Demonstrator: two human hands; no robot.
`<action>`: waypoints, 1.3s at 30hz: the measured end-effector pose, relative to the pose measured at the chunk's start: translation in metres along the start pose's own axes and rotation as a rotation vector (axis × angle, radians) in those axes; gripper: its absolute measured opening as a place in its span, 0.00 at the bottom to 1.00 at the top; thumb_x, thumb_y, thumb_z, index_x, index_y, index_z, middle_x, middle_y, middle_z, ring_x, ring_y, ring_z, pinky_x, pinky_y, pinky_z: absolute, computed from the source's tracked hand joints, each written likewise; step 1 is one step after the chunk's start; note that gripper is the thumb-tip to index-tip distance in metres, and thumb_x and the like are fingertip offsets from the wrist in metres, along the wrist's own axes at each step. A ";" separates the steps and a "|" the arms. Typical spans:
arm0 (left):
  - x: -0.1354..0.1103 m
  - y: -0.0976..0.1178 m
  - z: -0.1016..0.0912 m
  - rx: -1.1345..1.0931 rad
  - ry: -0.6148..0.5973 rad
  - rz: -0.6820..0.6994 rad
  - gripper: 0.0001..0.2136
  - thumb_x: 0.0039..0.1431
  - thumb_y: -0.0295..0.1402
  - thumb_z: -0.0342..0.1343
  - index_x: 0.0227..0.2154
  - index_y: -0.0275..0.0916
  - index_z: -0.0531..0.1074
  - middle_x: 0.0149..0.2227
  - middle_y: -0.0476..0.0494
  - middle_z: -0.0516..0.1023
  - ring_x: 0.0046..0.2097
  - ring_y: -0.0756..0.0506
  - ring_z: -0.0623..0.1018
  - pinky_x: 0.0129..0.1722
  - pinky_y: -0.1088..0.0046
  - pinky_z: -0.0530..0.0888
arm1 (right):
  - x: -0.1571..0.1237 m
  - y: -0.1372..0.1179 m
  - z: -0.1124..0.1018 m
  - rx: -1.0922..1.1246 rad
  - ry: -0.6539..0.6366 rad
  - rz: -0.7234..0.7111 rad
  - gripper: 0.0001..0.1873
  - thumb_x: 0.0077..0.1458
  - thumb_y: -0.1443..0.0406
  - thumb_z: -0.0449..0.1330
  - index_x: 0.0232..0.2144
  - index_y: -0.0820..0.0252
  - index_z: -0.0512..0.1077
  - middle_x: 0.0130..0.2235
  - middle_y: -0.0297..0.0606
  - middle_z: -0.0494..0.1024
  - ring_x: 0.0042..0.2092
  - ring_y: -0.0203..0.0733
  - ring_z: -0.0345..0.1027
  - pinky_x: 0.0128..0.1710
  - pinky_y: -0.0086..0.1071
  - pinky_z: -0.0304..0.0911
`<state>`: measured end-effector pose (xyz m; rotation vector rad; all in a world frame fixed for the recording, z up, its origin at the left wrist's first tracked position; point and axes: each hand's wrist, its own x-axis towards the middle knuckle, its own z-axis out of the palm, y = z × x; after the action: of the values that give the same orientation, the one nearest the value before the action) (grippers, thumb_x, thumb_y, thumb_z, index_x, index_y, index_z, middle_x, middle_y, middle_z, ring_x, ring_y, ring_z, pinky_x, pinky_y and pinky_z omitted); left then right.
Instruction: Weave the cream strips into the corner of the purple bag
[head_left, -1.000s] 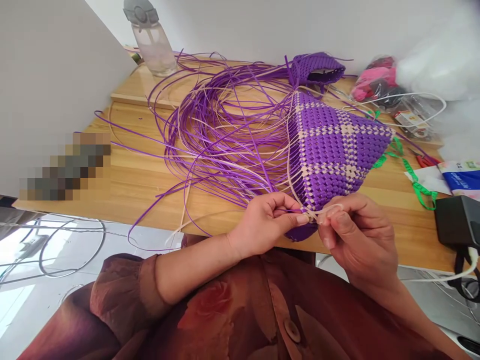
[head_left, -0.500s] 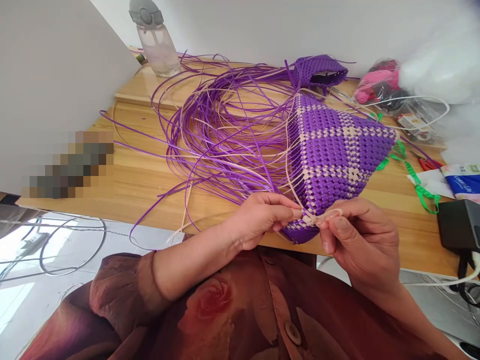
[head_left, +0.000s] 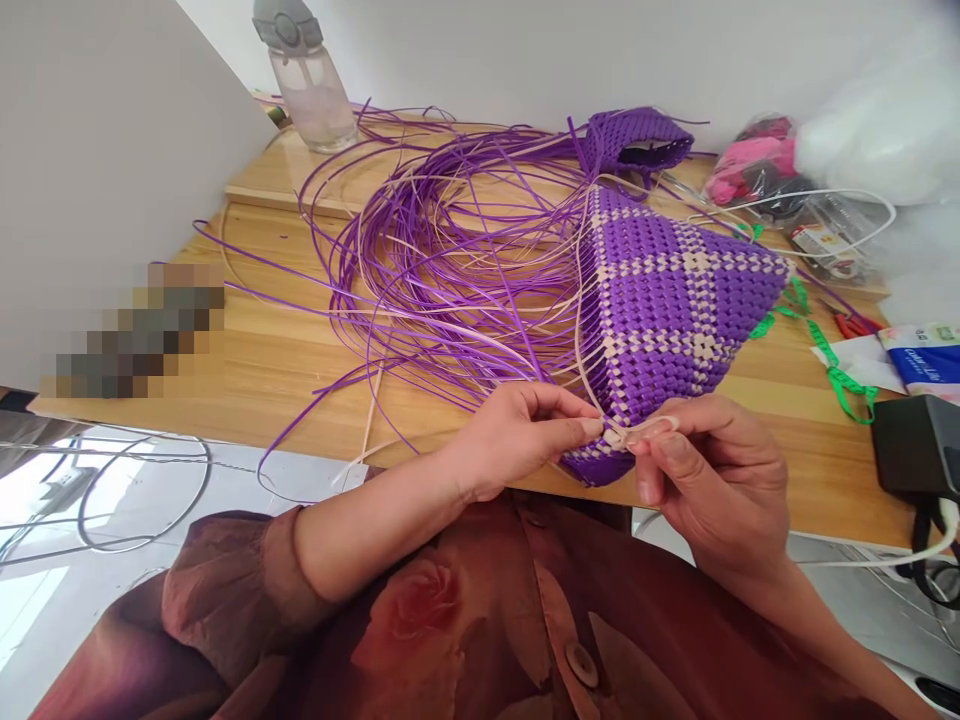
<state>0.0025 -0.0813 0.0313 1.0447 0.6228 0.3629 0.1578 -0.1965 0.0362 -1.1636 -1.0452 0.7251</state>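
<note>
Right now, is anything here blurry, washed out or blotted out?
Head view: glare bleaches the glossy white floor, lower left; the puffy white heap, upper right, looks soft; coarse pixels cover something on the light-brown wooden table; the purple-and-beige woven piece looks fairly crisp.

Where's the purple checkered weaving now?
In the head view, the weaving is just right of the loose strands, its near edge between the left hand and right hand.
</note>
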 end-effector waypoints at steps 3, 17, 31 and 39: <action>0.005 0.000 -0.001 -0.150 -0.021 -0.139 0.16 0.40 0.38 0.78 0.30 0.35 0.83 0.21 0.53 0.73 0.21 0.56 0.60 0.23 0.75 0.53 | 0.000 -0.001 -0.001 -0.010 -0.001 -0.003 0.02 0.64 0.62 0.70 0.36 0.48 0.82 0.27 0.30 0.80 0.18 0.32 0.67 0.14 0.29 0.60; -0.003 -0.010 0.013 -0.026 0.090 0.066 0.11 0.50 0.36 0.70 0.31 0.34 0.81 0.29 0.48 0.79 0.31 0.51 0.72 0.35 0.73 0.69 | 0.001 0.005 -0.003 0.067 -0.058 0.019 0.04 0.63 0.62 0.70 0.34 0.51 0.81 0.29 0.30 0.80 0.16 0.30 0.66 0.14 0.27 0.59; -0.008 -0.012 0.017 0.255 0.060 0.213 0.08 0.62 0.32 0.59 0.31 0.35 0.80 0.30 0.45 0.80 0.34 0.47 0.75 0.36 0.72 0.71 | -0.005 -0.019 -0.001 -0.265 -0.261 -0.080 0.05 0.65 0.67 0.66 0.35 0.53 0.79 0.23 0.27 0.73 0.21 0.31 0.69 0.21 0.26 0.64; -0.009 -0.019 0.015 0.195 -0.010 0.218 0.12 0.64 0.37 0.58 0.32 0.34 0.80 0.30 0.43 0.79 0.32 0.47 0.73 0.36 0.70 0.71 | 0.069 -0.069 -0.019 -1.009 -0.491 -0.112 0.17 0.70 0.55 0.58 0.32 0.53 0.80 0.32 0.36 0.80 0.33 0.40 0.72 0.34 0.36 0.62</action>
<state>0.0043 -0.1056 0.0225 1.3059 0.5440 0.4935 0.1976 -0.1615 0.1202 -1.7903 -1.9979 0.3730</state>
